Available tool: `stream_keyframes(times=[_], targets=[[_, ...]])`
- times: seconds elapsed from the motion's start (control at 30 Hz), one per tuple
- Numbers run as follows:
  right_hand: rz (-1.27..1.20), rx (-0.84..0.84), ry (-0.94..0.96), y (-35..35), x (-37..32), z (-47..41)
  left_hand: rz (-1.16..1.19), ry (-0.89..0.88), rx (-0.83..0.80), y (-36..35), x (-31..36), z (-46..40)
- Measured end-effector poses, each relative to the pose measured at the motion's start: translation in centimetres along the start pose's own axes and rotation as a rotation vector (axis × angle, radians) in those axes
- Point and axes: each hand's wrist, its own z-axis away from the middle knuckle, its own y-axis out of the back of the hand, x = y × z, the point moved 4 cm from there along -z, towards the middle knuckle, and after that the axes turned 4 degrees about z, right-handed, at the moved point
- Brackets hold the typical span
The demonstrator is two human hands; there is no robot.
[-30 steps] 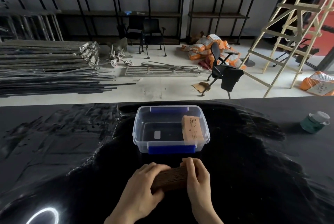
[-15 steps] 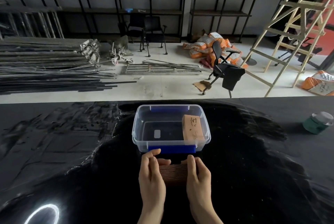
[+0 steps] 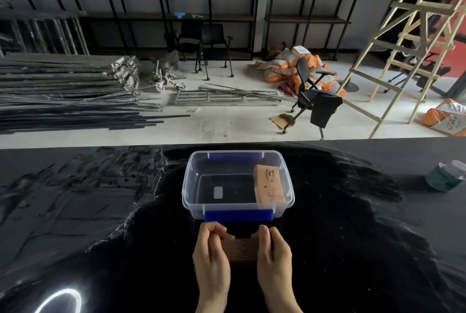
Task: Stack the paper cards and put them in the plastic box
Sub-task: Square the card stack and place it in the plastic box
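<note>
A stack of brown paper cards [image 3: 240, 249] stands on edge on the black table, just in front of the clear plastic box [image 3: 187, 187] with blue clips. My left hand [image 3: 211, 259] presses the stack's left end and my right hand [image 3: 273, 258] presses its right end, so both hands grip it between them. Inside the box, another brown stack of cards [image 3: 269, 185] leans against the right wall. The rest of the box floor is bare.
A green jar with a pale lid [image 3: 445, 176] sits at the table's far right. The black table [image 3: 100, 211] is glossy, with a ring-light reflection [image 3: 59, 300] at the lower left. Beyond the far edge lie metal poles, chairs, sacks and a wooden ladder.
My left hand has shifted from lying over the stack to pinching its left end. Both hands and the cards have moved forward, closer to the box's near wall.
</note>
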Motion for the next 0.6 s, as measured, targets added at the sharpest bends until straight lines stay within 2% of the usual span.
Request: stream_keyframes(times=[0.17,0.3,0.33,0.5,0.6], targets=[[-0.009,0.007,-0.009,0.0,0.6,-0.3,-0.107,-0.065,-0.052,0.0,0.3,-0.1],[-0.013,-0.017,-0.012,-0.2,0.8,0.2,-0.639,-0.421,-0.223,1.4,2.0,-0.3],[-0.016,-0.025,-0.015,-0.2,0.9,0.3,-0.706,-0.467,-0.289,1.6,2.4,-0.3],[-0.014,-0.036,-0.013,-0.4,1.2,0.1,-0.894,-0.483,-0.699,1.6,3.0,0.1],[-0.025,-0.031,-0.027,-0.5,1.3,0.0,-0.939,-0.454,-0.790,1.3,2.8,0.0]])
